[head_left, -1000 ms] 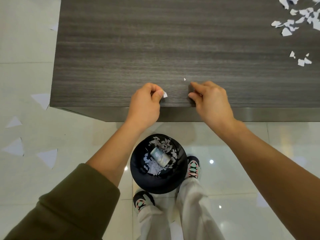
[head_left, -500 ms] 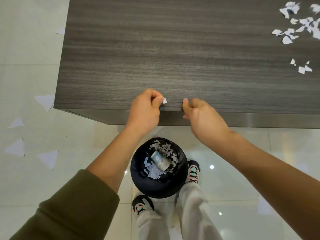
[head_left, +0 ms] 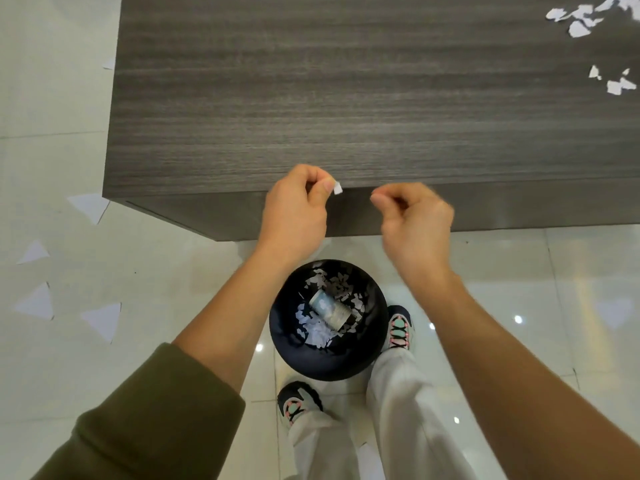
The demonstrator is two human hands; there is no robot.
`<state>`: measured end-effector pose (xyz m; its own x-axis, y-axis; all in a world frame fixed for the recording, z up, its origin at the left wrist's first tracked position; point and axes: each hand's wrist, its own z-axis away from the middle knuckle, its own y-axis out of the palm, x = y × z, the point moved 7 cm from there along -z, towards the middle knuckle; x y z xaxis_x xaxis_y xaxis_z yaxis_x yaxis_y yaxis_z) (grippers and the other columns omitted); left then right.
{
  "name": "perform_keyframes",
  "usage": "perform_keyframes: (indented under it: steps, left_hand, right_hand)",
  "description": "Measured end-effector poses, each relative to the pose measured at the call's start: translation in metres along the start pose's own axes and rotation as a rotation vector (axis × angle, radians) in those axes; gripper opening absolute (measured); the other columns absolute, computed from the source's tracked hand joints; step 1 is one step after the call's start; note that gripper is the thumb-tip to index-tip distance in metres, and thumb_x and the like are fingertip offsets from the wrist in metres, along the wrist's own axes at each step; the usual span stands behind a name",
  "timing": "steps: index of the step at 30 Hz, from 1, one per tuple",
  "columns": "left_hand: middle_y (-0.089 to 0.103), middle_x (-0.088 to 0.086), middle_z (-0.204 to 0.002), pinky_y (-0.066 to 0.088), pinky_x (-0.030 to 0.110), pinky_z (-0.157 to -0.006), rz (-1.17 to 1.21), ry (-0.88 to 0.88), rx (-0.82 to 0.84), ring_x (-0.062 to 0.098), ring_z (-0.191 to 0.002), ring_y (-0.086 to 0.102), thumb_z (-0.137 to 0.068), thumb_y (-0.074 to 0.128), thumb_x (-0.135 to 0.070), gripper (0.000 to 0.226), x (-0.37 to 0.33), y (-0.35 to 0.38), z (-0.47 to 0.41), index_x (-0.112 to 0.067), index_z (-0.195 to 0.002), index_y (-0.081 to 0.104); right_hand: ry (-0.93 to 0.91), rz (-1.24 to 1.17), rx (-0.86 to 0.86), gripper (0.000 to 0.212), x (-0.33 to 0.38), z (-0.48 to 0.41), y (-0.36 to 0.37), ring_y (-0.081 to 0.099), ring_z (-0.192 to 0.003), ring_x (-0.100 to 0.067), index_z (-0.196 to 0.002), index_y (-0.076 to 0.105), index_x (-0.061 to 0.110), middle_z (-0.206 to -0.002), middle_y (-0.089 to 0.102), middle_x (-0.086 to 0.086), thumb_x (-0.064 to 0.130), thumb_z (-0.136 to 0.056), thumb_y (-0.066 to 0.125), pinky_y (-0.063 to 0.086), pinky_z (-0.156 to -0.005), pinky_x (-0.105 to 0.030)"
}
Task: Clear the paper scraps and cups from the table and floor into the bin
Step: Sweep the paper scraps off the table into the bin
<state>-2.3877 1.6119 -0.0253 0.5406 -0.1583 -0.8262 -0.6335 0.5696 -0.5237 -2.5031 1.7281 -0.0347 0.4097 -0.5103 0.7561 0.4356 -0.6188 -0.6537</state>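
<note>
Left hand (head_left: 294,216) pinches a small white scrap (head_left: 337,188) — torn-edged.

Left hand (head_left: 294,216) with scrap (head_left: 337,188) and right hand (head_left: 415,220) drew back off table (head_left: 346,98).

The left hand (head_left: 294,216) pinches a small white scrap (head_left: 337,188) over the tabletop (head_left: 346,98) edge. The right hand (head_left: 415,223) hovers beside it, fingers (head_left: 379,199) curled, thumb to forefinger. Below, a black bin (head_left: 322,368) on the floor (head_left: 173,271) holds scraps and a cup (head_left: 329,311). More scraps (head_left: 581,19) lie on the tabletop's far right.
</note>
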Motion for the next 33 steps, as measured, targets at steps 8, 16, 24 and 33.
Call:
perform_keyframes:
  steps: [8,16,24,33]
  left_hand:
    - [0.064,-0.003,-0.086,0.041,0.021,-0.071,-0.277,-0.312,0.242,0.015,-0.084,0.06,-0.093,0.052,-0.016,0.012,0.122,0.044,0.085,-0.016,-0.09,0.064]
    - [0.073,0.004,-0.095,0.051,0.022,-0.081,-0.228,-0.409,0.25,0.016,-0.087,0.068,-0.083,0.066,-0.008,0.018,0.191,0.093,0.095,-0.014,-0.099,0.073]
    - [0.069,0.007,-0.109,0.045,0.021,-0.083,-0.373,-0.355,0.371,0.022,-0.096,0.063,-0.09,0.047,-0.002,0.035,0.205,0.112,0.111,-0.018,-0.116,0.066]
    - [0.062,0.014,-0.108,0.042,0.031,-0.084,-0.433,-0.362,-0.074,0.032,-0.096,0.06,-0.091,0.057,-0.023,0.032,0.194,0.063,0.099,-0.006,-0.118,0.059]
  right_hand:
    - [0.487,0.008,0.514,0.008,-0.079,0.105,0.065,0.054,-0.057,-0.006,-0.075,0.07,0.014,-0.063,0.06,0.006,0.016,-0.083,0.068,0.043,-0.06,-0.017]
    - [0.45,0.084,0.658,0.024,-0.125,0.129,0.123,0.065,-0.096,-0.021,-0.109,0.068,0.007,-0.106,0.07,-0.01,0.003,-0.087,0.057,0.048,-0.083,-0.021]
    - [0.338,0.167,0.739,0.03,-0.138,0.143,0.133,0.062,-0.103,-0.021,-0.112,0.065,0.007,-0.113,0.067,-0.011,-0.002,-0.087,0.053,0.043,-0.085,-0.014]
    - [0.361,0.002,0.723,0.027,-0.12,0.139,0.119,0.062,-0.106,-0.015,-0.116,0.065,0.01,-0.115,0.067,-0.006,0.007,-0.093,0.051,0.034,-0.081,-0.003]
